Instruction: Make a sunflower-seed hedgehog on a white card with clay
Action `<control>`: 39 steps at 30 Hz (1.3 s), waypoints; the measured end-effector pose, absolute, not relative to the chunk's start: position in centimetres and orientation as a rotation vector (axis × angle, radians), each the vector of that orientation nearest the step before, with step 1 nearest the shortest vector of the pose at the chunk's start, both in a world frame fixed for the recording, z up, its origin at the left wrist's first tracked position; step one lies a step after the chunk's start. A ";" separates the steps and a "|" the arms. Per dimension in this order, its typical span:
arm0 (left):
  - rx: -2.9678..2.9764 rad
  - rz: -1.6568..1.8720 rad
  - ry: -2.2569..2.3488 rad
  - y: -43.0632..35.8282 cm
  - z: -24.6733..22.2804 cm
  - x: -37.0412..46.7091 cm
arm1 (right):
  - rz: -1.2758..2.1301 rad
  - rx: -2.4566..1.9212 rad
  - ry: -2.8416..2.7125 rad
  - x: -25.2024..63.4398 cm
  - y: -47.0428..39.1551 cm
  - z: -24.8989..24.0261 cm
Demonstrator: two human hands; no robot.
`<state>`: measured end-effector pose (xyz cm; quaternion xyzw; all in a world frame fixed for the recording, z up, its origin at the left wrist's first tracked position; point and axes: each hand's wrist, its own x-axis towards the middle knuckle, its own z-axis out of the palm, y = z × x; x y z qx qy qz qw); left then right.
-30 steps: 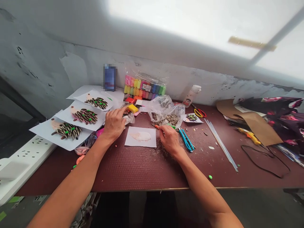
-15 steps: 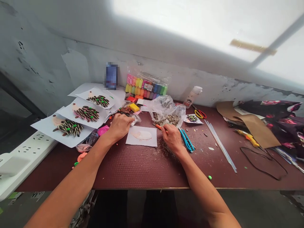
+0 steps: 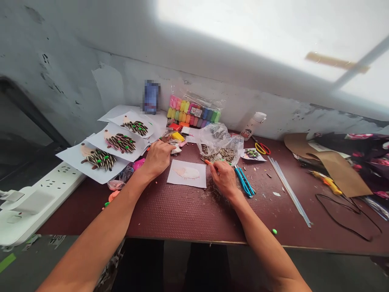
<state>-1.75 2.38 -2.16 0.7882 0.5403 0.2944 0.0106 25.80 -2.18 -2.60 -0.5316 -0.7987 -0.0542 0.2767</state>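
Note:
My left hand (image 3: pixel 158 157) reaches to the clutter at the back, its fingers closed on a small clear packet (image 3: pixel 176 150) with something white in it. My right hand (image 3: pixel 224 177) is closed around a thin orange stick (image 3: pixel 207 162); only its tip shows, so its exact kind is unclear. Between my hands lies a white card (image 3: pixel 174 179) with a pale, flat hedgehog-like body and small drawn legs. Just beyond my right hand, striped sunflower seeds (image 3: pixel 226 155) spill from a clear plastic bag (image 3: pixel 214 136). A blue utility knife (image 3: pixel 244 182) lies right of that hand.
Hedgehog pictures (image 3: pixel 120 142) with seed spines overlap at the left, near a white power strip (image 3: pixel 45 198). Coloured clay packs (image 3: pixel 194 111) lean on the wall. Rightward are a white bottle (image 3: pixel 253 125), scissors (image 3: pixel 261 148), clear glue sticks (image 3: pixel 290 190) and a yellow glue gun (image 3: pixel 326 181).
My left hand has shifted slightly, its fingers now over the white-filled packet. My right hand keeps its hold on the orange stick. The whole view has swung a little left.

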 end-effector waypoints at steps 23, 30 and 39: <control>2.497 0.289 1.755 2.0 -2.0 -1.6 | -0.047 -1.225 -2.310 23.4 -1.6 -1.7; 2.521 0.298 1.911 2.2 -2.3 -2.1 | 0.008 -1.091 -2.604 18.2 0.9 -0.2; 2.561 0.191 1.909 1.9 -2.3 -2.1 | -0.038 -1.258 -2.700 15.3 4.0 -1.2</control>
